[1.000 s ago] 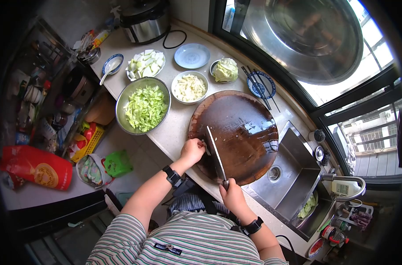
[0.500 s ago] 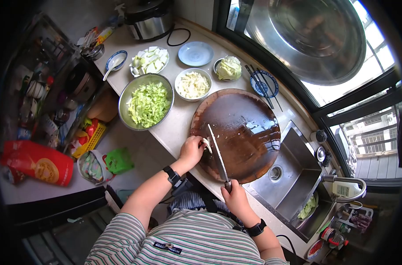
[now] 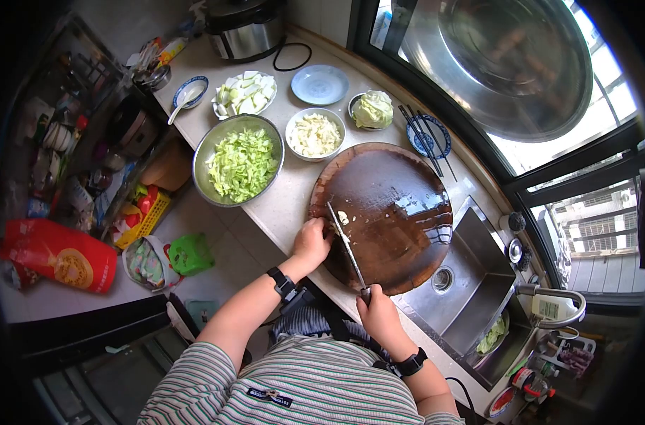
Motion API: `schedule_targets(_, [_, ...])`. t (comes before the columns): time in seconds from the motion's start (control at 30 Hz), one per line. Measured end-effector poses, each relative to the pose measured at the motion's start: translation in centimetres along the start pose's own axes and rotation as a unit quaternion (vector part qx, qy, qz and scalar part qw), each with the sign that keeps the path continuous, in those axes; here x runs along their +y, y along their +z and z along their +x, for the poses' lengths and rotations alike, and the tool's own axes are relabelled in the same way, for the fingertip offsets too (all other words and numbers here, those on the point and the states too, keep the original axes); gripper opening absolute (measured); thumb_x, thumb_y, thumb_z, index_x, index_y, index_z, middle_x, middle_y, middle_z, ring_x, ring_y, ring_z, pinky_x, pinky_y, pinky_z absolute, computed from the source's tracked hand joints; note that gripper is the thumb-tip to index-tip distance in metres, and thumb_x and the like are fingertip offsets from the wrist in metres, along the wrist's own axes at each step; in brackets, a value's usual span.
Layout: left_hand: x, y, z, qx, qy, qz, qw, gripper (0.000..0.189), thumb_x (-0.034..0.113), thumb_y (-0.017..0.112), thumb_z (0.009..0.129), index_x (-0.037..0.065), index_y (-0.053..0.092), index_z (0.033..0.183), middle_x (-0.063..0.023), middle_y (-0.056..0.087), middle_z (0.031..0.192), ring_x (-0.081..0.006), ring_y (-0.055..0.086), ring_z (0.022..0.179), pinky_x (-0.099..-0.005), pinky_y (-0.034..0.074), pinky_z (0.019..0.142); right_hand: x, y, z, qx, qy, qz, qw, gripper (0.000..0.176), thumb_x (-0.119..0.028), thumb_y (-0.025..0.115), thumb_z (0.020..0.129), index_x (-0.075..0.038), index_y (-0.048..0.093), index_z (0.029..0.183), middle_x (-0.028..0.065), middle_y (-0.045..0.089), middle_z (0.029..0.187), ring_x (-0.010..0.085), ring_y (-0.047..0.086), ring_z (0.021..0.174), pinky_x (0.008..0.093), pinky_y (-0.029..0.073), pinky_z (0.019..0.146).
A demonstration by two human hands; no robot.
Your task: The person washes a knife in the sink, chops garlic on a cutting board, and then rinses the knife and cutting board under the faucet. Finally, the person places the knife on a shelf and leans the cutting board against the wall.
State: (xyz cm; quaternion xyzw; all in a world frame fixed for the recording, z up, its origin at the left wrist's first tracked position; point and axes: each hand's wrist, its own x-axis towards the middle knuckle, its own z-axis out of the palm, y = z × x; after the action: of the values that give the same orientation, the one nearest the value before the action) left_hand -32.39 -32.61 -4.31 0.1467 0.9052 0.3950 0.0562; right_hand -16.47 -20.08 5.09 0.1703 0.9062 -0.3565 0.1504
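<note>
Strong daylight from the window (image 3: pixel 584 164) at upper right burns out to white in places and lays glare on the wet board (image 3: pixel 382 223), while the clutter (image 3: pixel 64 152) at far left sits dim and soft, fisheye distortion curving everything toward black corners.

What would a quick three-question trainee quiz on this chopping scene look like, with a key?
1. Multiple choice: the knife is held by (a) the left hand, (b) the right hand, (c) both hands.
2. True or false: the metal bowl of shredded greens stands on the cutting board.
3. Open: what lies across the blue-patterned dish beside the cabbage?

Key:
1. b.
2. False; it stands apart from the board.
3. Dark chopsticks.
</note>
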Motion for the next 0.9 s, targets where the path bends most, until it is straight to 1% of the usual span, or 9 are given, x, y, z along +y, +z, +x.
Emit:
schedule_targets(0.27, [-0.1, 0.0, 0.0, 0.002, 0.002, 0.015, 1.0, 0.012, 0.01, 0.061, 0.069, 0.003, 0.055, 0.076, -0.0142, 0.056, 0.076, -0.0332, 0.054, 0.076, -0.0416, 0.044, 0.066, 0.8, 0.8, 2.2, 0.008, -0.031, -0.02, 0.999, 0.027, -0.019, 0.056, 0.078, 0.002, 0.04, 0.084, 0.0257, 0.056, 0.067, 0.0418, 0.055, 0.065, 0.0472, 0.045, 0.059])
schedule_targets(0.47, [-0.6, -0.7, 1.5, -0.028, 0.072, 0.041, 0.996, 0.014, 0.009, 0.063, 0.069, 0.003, 0.055, 0.079, -0.0124, 0.055, 0.076, -0.0317, 0.053, 0.077, -0.0386, 0.043, 0.067, 2.0, 0.0, 1.6, 0.063, 0.029, 0.186, 0.98, 0.026, -0.02, 0.061, 0.077, 0.002, 0.048, 0.085, 0.0213, 0.056, 0.066, 0.0371, 0.057, 0.063, 0.0391, 0.045, 0.056])
schedule_targets(0.53, [-0.5, -1.2, 3.0, -0.021, 0.202, 0.044, 0.978, 0.023, 0.006, 0.063, 0.068, 0.006, 0.054, 0.09, -0.0122, 0.054, 0.083, -0.0312, 0.05, 0.083, -0.0371, 0.042, 0.073, 1.4, -1.9, 1.0, 0.065, 0.041, 0.216, 0.973, 0.021, -0.016, 0.06, 0.079, 0.0, 0.049, 0.087, 0.0129, 0.054, 0.054, 0.0215, 0.056, 0.045, 0.031, 0.043, 0.044])
schedule_targets(0.57, [-0.7, -1.4, 3.9, -0.083, 0.218, 0.049, 0.971, 0.041, 0.004, 0.064, 0.067, 0.01, 0.051, 0.105, -0.011, 0.051, 0.097, -0.0307, 0.048, 0.091, -0.0368, 0.041, 0.076, 1.4, -2.4, 0.7, 0.073, 0.042, 0.226, 0.97, 0.021, -0.016, 0.059, 0.079, 0.0, 0.048, 0.087, 0.0111, 0.054, 0.053, 0.0187, 0.054, 0.043, 0.0295, 0.042, 0.042])
schedule_targets(0.6, [-0.3, -1.9, 4.9, -0.083, 0.221, 0.049, 0.971, 0.041, 0.004, 0.064, 0.067, 0.01, 0.051, 0.105, -0.011, 0.051, 0.097, -0.0307, 0.048, 0.091, -0.0368, 0.041, 0.076, 1.5, -2.8, 0.6, 0.083, 0.042, 0.236, 0.967, 0.02, -0.015, 0.059, 0.08, 0.0, 0.048, 0.087, 0.0092, 0.053, 0.052, 0.0158, 0.053, 0.04, 0.0281, 0.041, 0.04])
schedule_targets(0.7, [0.8, -2.6, 6.5, -0.203, 0.426, 0.19, 0.861, 0.056, 0.009, 0.064, 0.065, 0.019, 0.047, 0.117, -0.0088, 0.045, 0.112, -0.0278, 0.045, 0.1, -0.0375, 0.042, 0.079, 2.0, -3.7, 0.2, 0.101, 0.058, 0.245, 0.962, 0.021, -0.015, 0.059, 0.079, 0.001, 0.048, 0.086, 0.0077, 0.053, 0.052, 0.0149, 0.053, 0.041, 0.0274, 0.041, 0.039])
schedule_targets(0.73, [1.2, -2.5, 6.6, -0.203, 0.427, 0.19, 0.861, 0.056, 0.009, 0.064, 0.065, 0.019, 0.047, 0.117, -0.0088, 0.045, 0.112, -0.0278, 0.045, 0.1, -0.0375, 0.042, 0.079, 2.2, -3.8, 0.0, 0.101, 0.057, 0.246, 0.962, 0.021, -0.015, 0.059, 0.079, 0.001, 0.048, 0.086, 0.0077, 0.053, 0.052, 0.0149, 0.053, 0.041, 0.0274, 0.041, 0.039])
schedule_targets(0.83, [3.1, -2.4, 7.1, -0.328, 0.471, 0.313, 0.757, 0.04, 0.009, 0.058, 0.068, 0.016, 0.052, 0.107, -0.0089, 0.046, 0.109, -0.0262, 0.045, 0.099, -0.0368, 0.046, 0.074, 2.7, -4.0, -0.3, 0.107, 0.09, 0.254, 0.957, 0.02, -0.015, 0.059, 0.08, 0.001, 0.048, 0.086, 0.0067, 0.053, 0.052, 0.0138, 0.052, 0.04, 0.0267, 0.04, 0.038])
schedule_targets(0.9, [3.2, -2.1, 7.4, -0.355, 0.463, 0.297, 0.756, 0.033, 0.008, 0.058, 0.068, 0.013, 0.054, 0.1, -0.0089, 0.047, 0.105, -0.0265, 0.046, 0.096, -0.0355, 0.047, 0.073, 2.8, -4.2, -0.4, 0.111, 0.091, 0.257, 0.956, 0.017, -0.012, 0.058, 0.08, 0.0, 0.047, 0.085, 0.0045, 0.05, 0.052, 0.0119, 0.05, 0.039, 0.0255, 0.038, 0.036])
